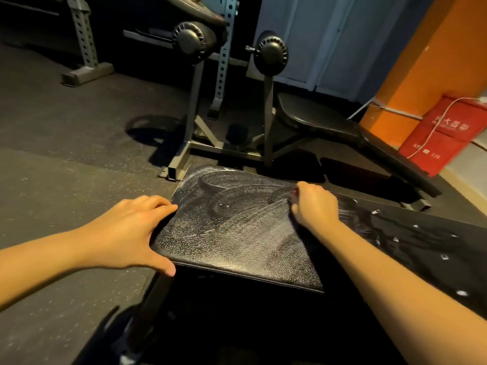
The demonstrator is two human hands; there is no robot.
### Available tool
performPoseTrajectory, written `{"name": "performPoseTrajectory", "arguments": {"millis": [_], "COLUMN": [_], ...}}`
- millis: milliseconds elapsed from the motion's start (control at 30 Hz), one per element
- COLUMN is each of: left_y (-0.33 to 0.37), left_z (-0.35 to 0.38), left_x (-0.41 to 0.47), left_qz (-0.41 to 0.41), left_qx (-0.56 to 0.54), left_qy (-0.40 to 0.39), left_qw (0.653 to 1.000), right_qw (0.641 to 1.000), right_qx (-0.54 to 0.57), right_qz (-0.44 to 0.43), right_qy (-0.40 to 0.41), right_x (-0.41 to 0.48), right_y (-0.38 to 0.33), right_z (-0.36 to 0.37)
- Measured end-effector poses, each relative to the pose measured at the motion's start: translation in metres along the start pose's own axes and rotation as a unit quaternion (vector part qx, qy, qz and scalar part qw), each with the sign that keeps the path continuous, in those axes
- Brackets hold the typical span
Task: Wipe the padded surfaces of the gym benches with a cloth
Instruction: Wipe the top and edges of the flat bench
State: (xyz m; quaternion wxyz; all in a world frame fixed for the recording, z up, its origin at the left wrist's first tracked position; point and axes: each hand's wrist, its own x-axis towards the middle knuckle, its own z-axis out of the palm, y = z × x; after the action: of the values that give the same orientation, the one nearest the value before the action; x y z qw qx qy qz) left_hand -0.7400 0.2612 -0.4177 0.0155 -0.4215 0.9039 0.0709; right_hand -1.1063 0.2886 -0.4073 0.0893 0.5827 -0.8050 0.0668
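A black padded seat (pixel 232 233) of a gym bench lies in front of me, streaked with wet white swirls. My left hand (pixel 131 233) rests on its left corner, fingers spread along the edge and thumb at the front rim. My right hand (pixel 313 204) sits at the seat's right side with its fingers curled round a dark cloth (pixel 291 200), most of it hidden under the hand. To the right runs the bench's long back pad (pixel 421 246), dotted with droplets.
Behind the seat stands another bench with a grey frame (pixel 189 143), two black foam rollers (pixel 271 55) and a black pad (pixel 316 117). A red box (pixel 445 133) sits against the orange wall at right. A rack upright (pixel 84 35) stands far left on the rubber floor.
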Motion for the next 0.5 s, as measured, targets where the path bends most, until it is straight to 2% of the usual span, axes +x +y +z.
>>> {"name": "performPoseTrajectory", "arguments": {"millis": [67,133,200,267,300,333,367,433,500], "left_y": [0.000,-0.001,0.000,-0.001,-0.001,-0.002,-0.002,0.000,0.000], "left_z": [0.002,0.002,0.002,0.003,0.003,0.003,0.004,0.005,0.005], "left_x": [-0.001,0.000,0.001,0.003,0.002,0.002,0.001,0.001,0.001], "left_qz": [-0.009,-0.020,-0.031,-0.038,-0.040,-0.040,-0.039,-0.037,-0.036], "left_qx": [0.010,0.017,0.021,0.020,0.022,0.025,0.027,0.023,0.018], "left_qy": [0.004,0.008,0.007,0.013,0.016,0.016,0.017,0.022,0.021], "left_qw": [1.000,1.000,0.999,0.999,0.999,0.999,0.999,0.999,0.999], "right_qw": [1.000,0.998,0.977,0.926,0.911,0.918,0.941,0.989,0.999], "right_qx": [-0.011,0.046,0.119,0.166,0.166,0.150,0.121,0.029,0.002], "right_qz": [0.023,-0.029,-0.169,-0.330,-0.368,-0.360,-0.309,-0.143,-0.044], "right_qy": [0.009,-0.014,-0.049,-0.076,-0.081,-0.072,-0.065,-0.033,-0.003], "right_x": [0.004,-0.013,-0.048,-0.082,-0.082,-0.069,-0.049,-0.001,0.024], "right_y": [-0.011,-0.058,-0.109,-0.132,-0.129,-0.119,-0.106,-0.076,-0.069], "right_z": [0.000,-0.002,-0.010,-0.015,-0.014,-0.011,-0.008,0.001,0.006]}}
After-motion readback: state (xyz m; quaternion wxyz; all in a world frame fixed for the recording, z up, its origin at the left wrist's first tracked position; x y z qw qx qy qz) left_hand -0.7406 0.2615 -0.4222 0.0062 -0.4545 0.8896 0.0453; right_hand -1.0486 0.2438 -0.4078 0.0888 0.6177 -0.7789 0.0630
